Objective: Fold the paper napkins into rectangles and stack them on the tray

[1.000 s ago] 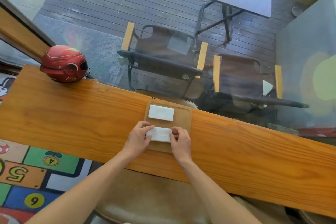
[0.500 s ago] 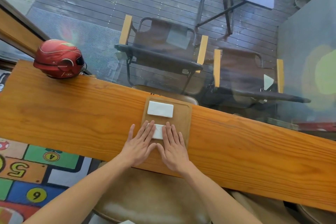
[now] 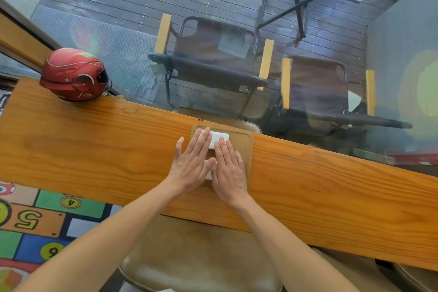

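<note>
A wooden tray (image 3: 246,147) lies on the long wooden counter. A folded white napkin (image 3: 219,138) sits at the tray's far end. A second folded napkin (image 3: 208,168) lies nearer me, almost fully hidden under my palms. My left hand (image 3: 193,163) lies flat with fingers straight, its fingertips reaching over the far napkin's left part. My right hand (image 3: 228,168) lies flat beside it, fingertips at the far napkin's near edge. Both hands press down and grip nothing.
A red helmet (image 3: 73,74) stands at the counter's far left. Beyond the counter (image 3: 94,149) is a glass pane with chairs outside. A brown stool (image 3: 201,256) is below me, a numbered play mat (image 3: 35,220) at the left.
My hands went from pinching the near napkin's ends to lying flat on it, then slid forward so the fingertips reach the far napkin. The view shifted slightly.
</note>
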